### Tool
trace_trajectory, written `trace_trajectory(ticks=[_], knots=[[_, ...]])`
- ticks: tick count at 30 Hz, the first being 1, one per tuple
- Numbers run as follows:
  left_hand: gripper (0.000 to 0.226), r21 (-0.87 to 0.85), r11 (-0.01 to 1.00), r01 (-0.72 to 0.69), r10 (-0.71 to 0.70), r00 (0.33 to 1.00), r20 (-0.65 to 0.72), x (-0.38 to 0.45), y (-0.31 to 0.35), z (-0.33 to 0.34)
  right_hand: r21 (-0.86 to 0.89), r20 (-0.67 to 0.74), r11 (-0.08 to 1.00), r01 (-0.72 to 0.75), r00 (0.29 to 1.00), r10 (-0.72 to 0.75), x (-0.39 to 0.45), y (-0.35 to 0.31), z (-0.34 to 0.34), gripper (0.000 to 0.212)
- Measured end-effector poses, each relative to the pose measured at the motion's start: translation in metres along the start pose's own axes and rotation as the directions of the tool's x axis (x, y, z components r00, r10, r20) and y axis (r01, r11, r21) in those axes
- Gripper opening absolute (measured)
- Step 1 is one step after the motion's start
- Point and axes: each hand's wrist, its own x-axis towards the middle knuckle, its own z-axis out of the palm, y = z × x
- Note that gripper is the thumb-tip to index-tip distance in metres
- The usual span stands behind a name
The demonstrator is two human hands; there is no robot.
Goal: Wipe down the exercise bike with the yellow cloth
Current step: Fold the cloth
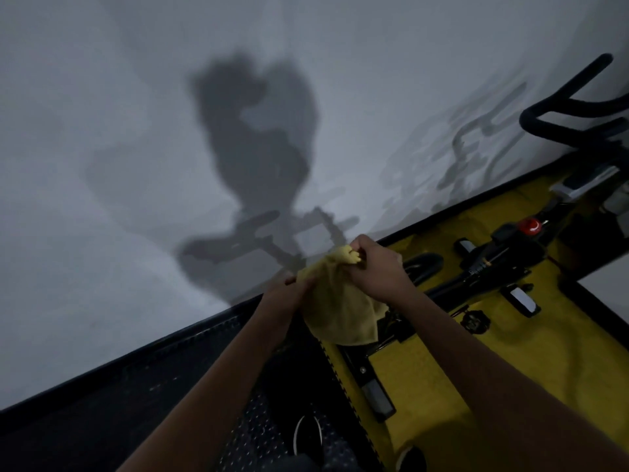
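So, yellow cloth held up in front of chest by both hands, above bike frame. Top corner bunched and gripped in right hand, fingers curled tight. Left hand pinched on cloth's left edge. Exercise bike parked on yellow mat, handlebars seen upper right against grey wall. Shadows cast on wall.

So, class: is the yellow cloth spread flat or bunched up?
Bunched up. The right hand grips a gathered wad at the top of the yellow cloth, the left hand holds its side, and the rest hangs crumpled.
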Motion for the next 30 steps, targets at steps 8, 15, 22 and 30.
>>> trace_trajectory(ticks=[8, 15, 22, 30], knots=[[0.037, -0.354, 0.919, -0.174, 0.143, 0.983, -0.11, -0.042, -0.019, -0.08, 0.521, 0.182, 0.836, -0.171, 0.98, 0.087, -0.009, -0.068, 0.036, 0.018], [0.033, -0.239, 0.945, -0.222, 0.108, 0.904, -0.415, -0.096, -0.047, -0.137, 0.437, 0.331, 0.891, -0.121, 0.943, -0.034, -0.035, -0.11, 0.107, 0.024], [0.027, -0.11, 0.971, -0.211, 0.121, 0.837, -0.534, -0.12, -0.093, -0.185, 0.409, 0.304, 0.911, -0.06, 0.95, -0.074, -0.072, -0.14, 0.172, 0.028], [0.026, -0.091, 0.989, -0.113, 0.047, 0.844, -0.535, -0.101, -0.169, -0.244, 0.351, 0.468, 0.905, -0.241, 0.882, 0.053, -0.081, -0.137, 0.258, 0.04]])
